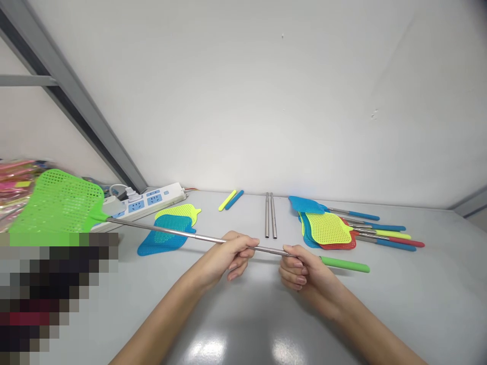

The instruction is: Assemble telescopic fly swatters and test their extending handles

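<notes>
"One green swatter [190, 234], then. How is it held?"

"The left hand [238, 253] pinches the steel rod [203, 237] between thumb and fingers. The right hand [299, 266] is closed round the rod's lower end, just beside the green handle [346, 264]."

"So it's off the table [399, 299]?"

"Yes, held slantwise above it, with the green head [57, 203] out at the far left. The rod looks extended, so I'd judge the step in hand is working its telescoping sections."

"And what would the next move call for?"

"A firm right grip, I'd say, and the left staying in line with the rod, so nothing bends."

"What lies beyond?"

"On the right, a pile of swatters, where a yellow head [329, 228] overlaps red and blue ones. On the left, a loose blue head [167, 238] partly covers a loose yellow head [184, 209]."

"Farther back?"

"Two metal tubes [267, 218] side by side, a yellow grip [227, 201] near a blue grip [234, 199], and a power strip [163, 197] at left. Behind everything, the wall [281, 101]."
</notes>
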